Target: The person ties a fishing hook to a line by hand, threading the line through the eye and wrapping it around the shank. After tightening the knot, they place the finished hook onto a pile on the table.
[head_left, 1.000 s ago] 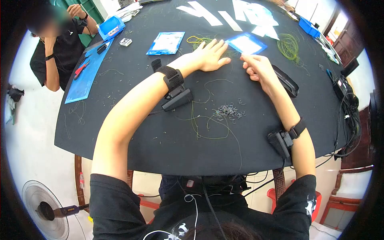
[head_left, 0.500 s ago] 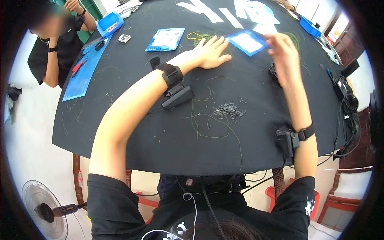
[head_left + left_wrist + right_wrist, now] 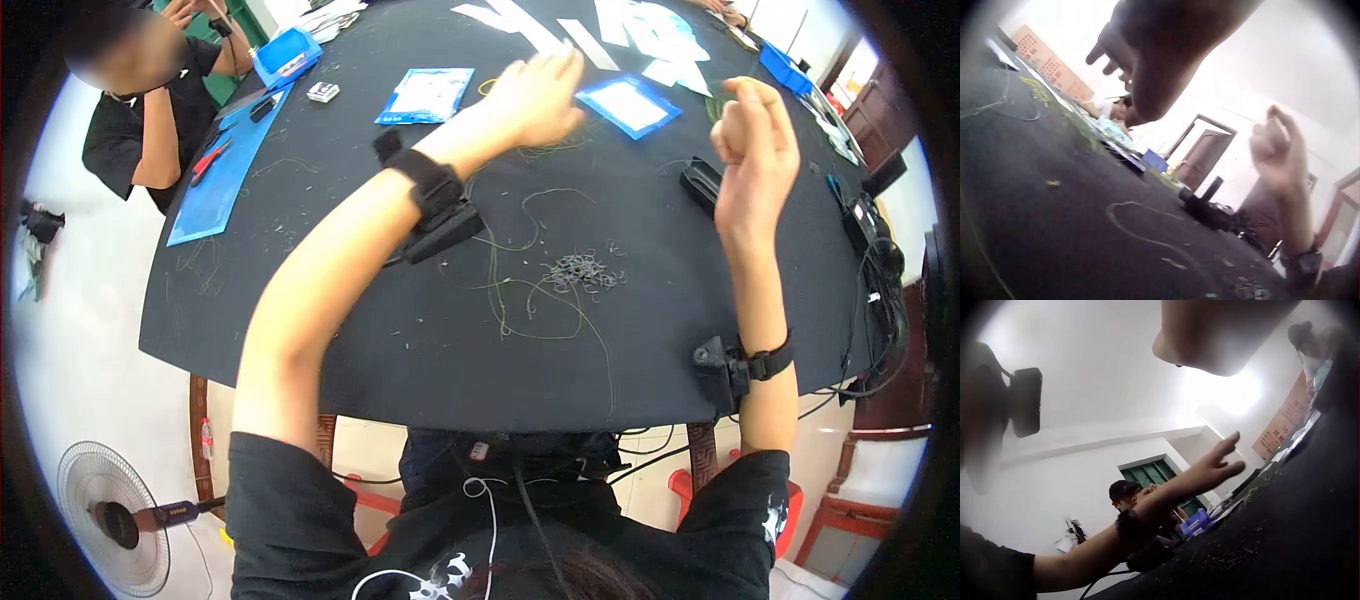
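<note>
My left hand (image 3: 540,100) is raised over the far middle of the black table (image 3: 450,350), fingers loosely extended, nothing visible in them. Partly hidden beneath it lies tangled green line (image 3: 555,147). On the right, my right hand (image 3: 757,160) is up with its fingers curled and the thumb close to the index finger; I cannot tell whether something thin is between them. Beside it lies an elongated black case (image 3: 698,183). Nearer my body sits a pile of small dark hooks (image 3: 585,272), with loose thin line (image 3: 540,338) curling around it.
Two blue-and-white packets, one at left (image 3: 428,95) and one at right (image 3: 632,106), lie beyond the hands. White strips (image 3: 587,45) lie farther back. At left, red-handled pliers (image 3: 210,160) rest on a blue sheet (image 3: 205,205) before a seated person. Black cables (image 3: 875,255) bunch along the right edge.
My left hand, flat on the table before, has lifted with its fingers bent less flat. My right hand has moved away from the left hand, rightward and up, its fingers curling again.
</note>
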Tool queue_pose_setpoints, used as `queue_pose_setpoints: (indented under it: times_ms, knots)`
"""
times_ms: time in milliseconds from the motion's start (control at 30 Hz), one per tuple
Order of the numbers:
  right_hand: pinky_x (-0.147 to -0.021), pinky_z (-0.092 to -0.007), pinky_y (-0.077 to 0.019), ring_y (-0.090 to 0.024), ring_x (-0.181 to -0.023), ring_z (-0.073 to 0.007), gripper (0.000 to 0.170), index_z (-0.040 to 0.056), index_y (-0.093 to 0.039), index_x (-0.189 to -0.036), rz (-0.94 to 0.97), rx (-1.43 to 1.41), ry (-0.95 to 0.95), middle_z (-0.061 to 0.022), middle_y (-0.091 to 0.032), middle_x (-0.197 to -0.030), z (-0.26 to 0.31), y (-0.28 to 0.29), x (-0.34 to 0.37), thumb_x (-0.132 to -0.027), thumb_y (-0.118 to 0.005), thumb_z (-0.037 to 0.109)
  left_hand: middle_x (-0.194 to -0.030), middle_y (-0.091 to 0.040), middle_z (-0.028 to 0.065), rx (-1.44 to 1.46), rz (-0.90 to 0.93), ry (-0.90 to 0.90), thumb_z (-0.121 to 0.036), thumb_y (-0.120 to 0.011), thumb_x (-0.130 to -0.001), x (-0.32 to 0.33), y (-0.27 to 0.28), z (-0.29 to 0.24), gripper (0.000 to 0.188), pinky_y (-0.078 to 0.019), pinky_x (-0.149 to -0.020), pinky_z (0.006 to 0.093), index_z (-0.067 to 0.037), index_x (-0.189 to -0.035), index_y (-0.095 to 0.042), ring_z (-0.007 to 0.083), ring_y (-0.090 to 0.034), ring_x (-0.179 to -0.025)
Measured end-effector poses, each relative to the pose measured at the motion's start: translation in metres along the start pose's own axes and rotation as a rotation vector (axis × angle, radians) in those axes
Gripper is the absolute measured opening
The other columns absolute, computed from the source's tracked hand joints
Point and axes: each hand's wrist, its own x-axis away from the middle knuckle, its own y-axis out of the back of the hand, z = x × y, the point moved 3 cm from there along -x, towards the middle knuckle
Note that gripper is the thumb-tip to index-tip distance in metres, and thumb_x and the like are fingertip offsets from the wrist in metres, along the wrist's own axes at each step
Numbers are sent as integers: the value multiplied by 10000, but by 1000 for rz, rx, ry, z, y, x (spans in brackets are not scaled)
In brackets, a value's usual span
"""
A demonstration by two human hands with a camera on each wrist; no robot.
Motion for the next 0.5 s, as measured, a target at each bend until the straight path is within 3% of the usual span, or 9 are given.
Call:
queue_pose_setpoints:
  times_ms: [33, 133, 200, 233, 367, 400, 500]
  knots:
    - [-442, -183, -250, -349, -492, -11, 140, 31, -610, -896, 3, 32, 17, 67, -436, -574, -2, 0, 2, -870, -556, 158, -1200, -475, 172, -81, -146, -23, -139, -584, -760, 0, 15, -6, 531, -423, -886, 418, -29, -1246, -401, 326, -487, -1073]
    - [-438, -182, -238, -320, -480, -8, 130, 33, -605, -881, -151, 22, 100, 73, -409, -559, 0, 10, -3, -883, -534, 142, -1136, -522, 116, -77, -224, -152, -92, -596, -728, 11, 61, -33, 468, -436, -860, 390, -74, -1184, -489, 287, -514, -1017]
    - [-441, -182, -235, -302, -482, -7, 129, 27, -598, -884, -226, 3, 163, 79, -387, -554, 9, 13, -7, -891, -522, 131, -1018, -558, 68, 25, 171, -337, -77, -606, -716, 26, 73, -58, 351, -446, -846, 355, -100, -1066, -593, 248, -523, -979]
    - [-441, -182, -235, -302, -482, -7, 129, 27, -598, -884, -227, 3, 163, 79, -387, -554, 9, 13, -7, -891, -522, 131, -904, -558, 43, 186, 111, -390, -94, -634, -704, 37, 72, -66, 229, -454, -797, 328, -104, -932, -657, 214, -526, -913]
    - [-436, -164, -227, -334, -499, 17, 110, 43, -584, -878, -215, 46, 123, 77, -454, -588, 2, 3, 1, -884, -536, 142, -841, -539, 22, 338, 181, -464, -138, -658, -692, 58, 74, -100, 168, -444, -712, 319, -118, -857, -684, 190, -516, -842]
    - [-433, -157, -227, -343, -499, 22, 110, 46, -585, -880, -169, 45, 130, 77, -469, -598, -1, 3, 3, -880, -544, 148, -812, -542, 14, 294, 165, -490, -147, -637, -710, 60, 73, -106, 94, -437, -692, 311, -87, -771, -676, 184, -512, -821]
    - [-424, -148, -225, -353, -492, 26, 113, 49, -583, -881, -95, 57, 134, 76, -487, -609, -1, 3, 7, -876, -554, 159, -773, -543, 7, 119, 168, -518, -158, -611, -726, 66, 69, -122, 108, -428, -661, 298, -70, -677, -649, 177, -505, -795]
